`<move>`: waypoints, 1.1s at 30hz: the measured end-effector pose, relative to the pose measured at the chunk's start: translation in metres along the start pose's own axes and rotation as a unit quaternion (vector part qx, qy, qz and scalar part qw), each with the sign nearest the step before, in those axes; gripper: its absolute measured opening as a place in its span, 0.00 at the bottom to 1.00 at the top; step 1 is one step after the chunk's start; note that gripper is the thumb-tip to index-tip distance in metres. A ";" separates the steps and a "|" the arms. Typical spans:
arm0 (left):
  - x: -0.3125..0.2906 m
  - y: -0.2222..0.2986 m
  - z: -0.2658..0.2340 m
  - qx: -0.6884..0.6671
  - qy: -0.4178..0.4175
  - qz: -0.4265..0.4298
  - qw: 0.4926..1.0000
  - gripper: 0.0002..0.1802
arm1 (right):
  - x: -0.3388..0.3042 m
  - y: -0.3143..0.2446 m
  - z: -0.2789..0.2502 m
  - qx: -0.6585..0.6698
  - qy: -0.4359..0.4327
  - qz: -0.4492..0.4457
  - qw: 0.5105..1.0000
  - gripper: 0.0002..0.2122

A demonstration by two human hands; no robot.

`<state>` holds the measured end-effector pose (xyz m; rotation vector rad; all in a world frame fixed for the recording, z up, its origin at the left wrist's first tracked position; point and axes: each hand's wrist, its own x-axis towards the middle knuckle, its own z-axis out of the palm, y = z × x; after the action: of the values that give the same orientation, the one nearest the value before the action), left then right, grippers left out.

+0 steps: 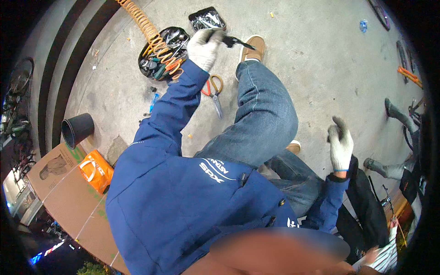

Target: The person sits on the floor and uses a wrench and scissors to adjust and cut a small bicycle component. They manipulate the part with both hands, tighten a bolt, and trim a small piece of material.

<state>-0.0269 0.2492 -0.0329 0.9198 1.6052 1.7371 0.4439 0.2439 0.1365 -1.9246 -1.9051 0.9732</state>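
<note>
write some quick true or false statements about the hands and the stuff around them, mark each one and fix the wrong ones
1. The left hand holds a black object. True.
2. The right hand holds the scissors. False: the scissors lie on the ground, well apart from that hand.
3. Both hands wear gloves. True.
4. The coiled hose is green. False: the coiled hose is orange-tan.
5. An orange bag is by the cardboard box, on the left of the picture. True.
</note>
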 end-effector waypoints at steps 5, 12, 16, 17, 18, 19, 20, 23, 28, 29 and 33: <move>-0.041 0.131 0.072 0.140 -0.104 0.217 0.960 0.08 | 0.008 -0.049 0.017 -0.008 0.035 -0.169 0.985 0.22; -0.092 0.224 0.157 0.110 -0.247 0.219 0.937 0.16 | -0.003 -0.089 0.020 -0.090 0.091 -0.239 0.963 0.25; -0.104 0.232 0.171 0.113 -0.275 0.256 0.920 0.15 | -0.011 -0.083 0.012 -0.088 0.078 -0.199 0.973 0.20; -0.104 0.232 0.173 0.088 -0.278 0.260 0.920 0.15 | -0.011 -0.081 0.011 -0.073 0.070 -0.182 0.978 0.19; -0.104 0.232 0.174 0.076 -0.289 0.255 0.920 0.16 | -0.011 -0.078 0.009 -0.060 0.072 -0.189 0.977 0.18; -0.103 0.230 0.175 0.078 -0.308 0.235 0.919 0.16 | -0.011 -0.075 0.008 -0.051 0.073 -0.183 0.979 0.17; -0.100 0.227 0.176 0.049 -0.301 0.244 0.921 0.16 | -0.011 -0.071 0.007 -0.043 0.070 -0.180 0.980 0.16; -0.077 0.193 0.168 0.012 -0.297 0.267 0.917 0.13 | -0.012 -0.056 0.002 0.099 0.049 -0.149 0.983 0.14; 0.024 0.051 0.105 0.210 -0.196 0.143 0.947 0.15 | -0.016 -0.023 -0.009 0.177 0.022 -0.079 0.981 0.11; 0.044 0.016 0.083 0.293 -0.202 0.118 0.927 0.16 | -0.018 -0.016 -0.014 0.145 0.011 -0.052 0.988 0.11; 0.120 -0.109 0.003 0.541 -0.205 -0.015 0.815 0.19 | -0.019 0.009 -0.018 0.249 0.022 0.042 0.967 0.12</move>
<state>-0.0975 0.3576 -0.1305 1.5969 2.2230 0.3664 0.4639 0.2296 0.1498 -1.7134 -1.3869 1.2751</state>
